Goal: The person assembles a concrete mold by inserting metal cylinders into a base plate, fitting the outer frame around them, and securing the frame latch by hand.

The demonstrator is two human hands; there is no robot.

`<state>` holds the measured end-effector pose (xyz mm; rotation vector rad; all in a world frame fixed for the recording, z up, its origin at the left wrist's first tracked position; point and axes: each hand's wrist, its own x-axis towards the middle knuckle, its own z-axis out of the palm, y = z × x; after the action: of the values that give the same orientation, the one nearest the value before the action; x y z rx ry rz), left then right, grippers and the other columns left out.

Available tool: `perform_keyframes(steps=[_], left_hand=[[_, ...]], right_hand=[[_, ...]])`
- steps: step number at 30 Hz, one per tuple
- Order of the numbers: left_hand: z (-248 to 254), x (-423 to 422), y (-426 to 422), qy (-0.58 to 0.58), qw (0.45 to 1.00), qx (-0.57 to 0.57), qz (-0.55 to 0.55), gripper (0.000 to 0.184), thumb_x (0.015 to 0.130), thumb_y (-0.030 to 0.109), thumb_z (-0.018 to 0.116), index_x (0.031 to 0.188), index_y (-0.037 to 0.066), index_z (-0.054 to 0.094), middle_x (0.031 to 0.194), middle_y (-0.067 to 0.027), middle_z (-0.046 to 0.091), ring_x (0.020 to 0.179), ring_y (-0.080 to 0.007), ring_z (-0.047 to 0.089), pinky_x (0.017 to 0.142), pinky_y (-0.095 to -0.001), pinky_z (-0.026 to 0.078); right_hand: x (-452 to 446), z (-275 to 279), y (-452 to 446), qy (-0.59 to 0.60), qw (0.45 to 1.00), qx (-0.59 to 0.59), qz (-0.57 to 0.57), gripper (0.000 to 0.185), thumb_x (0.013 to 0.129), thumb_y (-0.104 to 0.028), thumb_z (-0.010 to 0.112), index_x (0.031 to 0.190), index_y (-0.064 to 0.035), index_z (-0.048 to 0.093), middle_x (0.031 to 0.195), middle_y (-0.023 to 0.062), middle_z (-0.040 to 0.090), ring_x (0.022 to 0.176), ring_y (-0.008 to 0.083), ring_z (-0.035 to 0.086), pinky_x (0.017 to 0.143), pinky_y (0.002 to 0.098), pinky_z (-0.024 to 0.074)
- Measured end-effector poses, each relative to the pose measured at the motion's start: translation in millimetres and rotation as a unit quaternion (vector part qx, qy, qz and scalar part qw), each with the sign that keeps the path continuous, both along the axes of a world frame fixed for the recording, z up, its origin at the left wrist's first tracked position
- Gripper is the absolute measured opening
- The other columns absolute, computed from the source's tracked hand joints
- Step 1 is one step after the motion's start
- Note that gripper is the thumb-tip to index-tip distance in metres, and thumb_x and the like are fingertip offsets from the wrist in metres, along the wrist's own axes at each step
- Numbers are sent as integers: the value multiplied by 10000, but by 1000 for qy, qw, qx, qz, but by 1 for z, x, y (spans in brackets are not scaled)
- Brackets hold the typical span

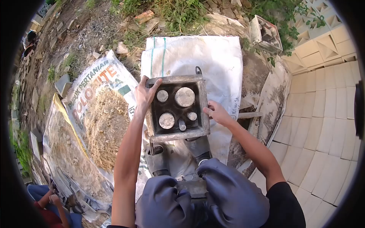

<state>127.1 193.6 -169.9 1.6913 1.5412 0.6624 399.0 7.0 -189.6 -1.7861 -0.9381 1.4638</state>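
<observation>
A square block mold with a grey, worn frame and a dark inside is held up over my boots. Inside it stand several round plugs of different sizes, among them a large pale disc at the upper right. My left hand grips the frame's upper left corner, thumb lying along the top edge. On the right side, my right hand closes on the frame, its fingertips partly hidden. A metal loop sticks out past the top edge, and a thin rod past the lower left.
White sacking lies under the mold. To the left, a sand heap rests on a printed sack. Stacked pale blocks line the right. A patterned block sits at the upper right. Another person is at the lower left.
</observation>
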Motion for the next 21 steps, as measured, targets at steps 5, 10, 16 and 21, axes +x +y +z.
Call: perform_keyframes(steps=[5,10,16,21], left_hand=[[-4,0,3,-11,1000,-5,1,662,735,589,738,1041,14,620,866,-205,697,825,-335,680,761,-407,508],[-1,3,3,-20,1000,4,-1,658,706,571,773,1023,17,614,847,-192,696,808,-315,681,742,-400,509],[8,4,-2,11,1000,-9,-1,594,685,449,833,1023,12,615,861,-180,704,800,-276,685,728,-387,514],[12,9,-3,-12,1000,5,-5,539,705,385,835,1015,2,619,856,-161,714,774,-246,688,708,-356,517]], right_hand=[[9,55,68,-428,861,160,222,1097,661,-405,838,1496,-97,197,1476,259,305,1413,371,214,1118,469,288],[-8,26,131,-442,800,263,309,983,704,-525,773,1436,-56,315,1446,216,379,1376,392,295,1106,455,308],[-29,12,120,-447,812,343,151,576,813,-508,680,1084,-8,587,1022,150,601,989,330,561,873,457,419],[-31,7,123,-451,824,329,100,479,830,-468,676,961,-13,603,912,139,616,922,350,574,840,432,440]])
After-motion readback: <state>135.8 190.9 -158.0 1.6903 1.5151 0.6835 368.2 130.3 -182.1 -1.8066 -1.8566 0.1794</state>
